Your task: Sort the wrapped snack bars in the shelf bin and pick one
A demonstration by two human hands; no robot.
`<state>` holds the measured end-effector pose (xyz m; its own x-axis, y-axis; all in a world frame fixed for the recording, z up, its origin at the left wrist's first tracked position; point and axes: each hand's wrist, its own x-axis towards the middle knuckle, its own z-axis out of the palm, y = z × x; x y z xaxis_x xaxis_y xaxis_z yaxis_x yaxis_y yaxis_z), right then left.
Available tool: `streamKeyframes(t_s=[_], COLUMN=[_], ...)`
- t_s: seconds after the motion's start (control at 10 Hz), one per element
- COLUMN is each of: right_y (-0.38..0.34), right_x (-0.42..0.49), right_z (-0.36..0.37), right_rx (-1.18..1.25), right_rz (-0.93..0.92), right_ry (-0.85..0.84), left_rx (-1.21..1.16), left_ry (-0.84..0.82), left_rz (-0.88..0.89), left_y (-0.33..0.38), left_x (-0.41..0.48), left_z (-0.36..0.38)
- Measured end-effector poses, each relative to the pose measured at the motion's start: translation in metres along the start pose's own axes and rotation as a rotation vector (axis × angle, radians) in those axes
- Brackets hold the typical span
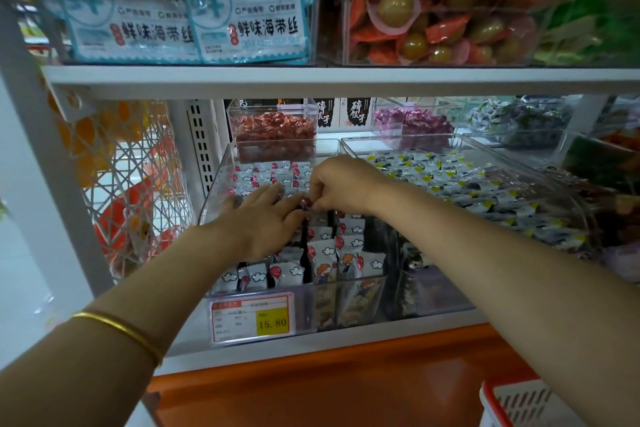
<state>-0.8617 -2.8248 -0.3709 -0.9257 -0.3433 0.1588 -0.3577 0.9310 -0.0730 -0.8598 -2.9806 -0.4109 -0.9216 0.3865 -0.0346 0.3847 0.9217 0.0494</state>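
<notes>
A: Entry 1, hands. Position?
B: Both reach into the clear plastic shelf bin [213, 196] on the lower white shelf [346, 338]. The left hand [266, 218] lies palm down on the white wrapped snack bars with cloud and red balloon print [325, 246]. Fingers straight, grip released, holding nothing. A thin gold bangle [117, 329] sits on that forearm.
A: And the other?
B: The right hand [341, 187] is just beside the left; cannot tell whether they touch. Fingers curled downward, grip pinching one small wrapped bar with a red spot [306, 202] just above the pile, mid-bin.
A: Pile?
B: Near the front wall the bars stand on edge in rows, some leaning. Behind the hands more of them fill the bin to the back.
A: Surroundings?
B: On the bin's front, a red-framed price label with a yellow patch reading 15.80 [252, 317]. To the right, a second clear bin of white, black and yellow wrapped pieces [467, 184]. On the shelf above, blue-and-white seaweed packets [249, 10]. In the bottom right corner, a red-and-white plastic basket [516, 402].
</notes>
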Motion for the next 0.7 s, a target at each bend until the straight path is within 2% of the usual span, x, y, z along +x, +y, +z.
streamKeyframes(t_s=[0.1, 0.2, 0.3, 0.4, 0.5, 0.6, 0.7], right_y=[0.006, 0.012, 0.017, 0.018, 0.017, 0.012, 0.009], right_x=[-0.007, -0.014, -0.019, -0.022, -0.026, -0.041, -0.080], right_z=[-0.004, -0.007, -0.004, 0.000, -0.004, -0.018, -0.037], right_rx=[0.042, -0.021, -0.208, -0.291, -0.222, 0.036, 0.383], right_rz=[0.025, 0.056, 0.088, 0.122, 0.135, 0.157, 0.175], right_ry=[0.073, 0.157, 0.018, -0.119, -0.070, 0.110, 0.415], left_rx=[-0.025, -0.004, 0.063, 0.096, 0.076, -0.086, -0.408], left_ry=[-0.001, 0.002, 0.003, -0.033, -0.028, 0.042, 0.236], left_rz=[0.000, 0.027, 0.067, 0.051, 0.042, 0.019, 0.090], left_y=[0.001, 0.005, 0.009, 0.011, 0.015, 0.020, 0.018], left_x=[-0.002, -0.005, -0.006, -0.007, -0.010, -0.027, -0.064], left_z=[-0.001, 0.000, 0.004, 0.004, 0.000, -0.016, -0.027])
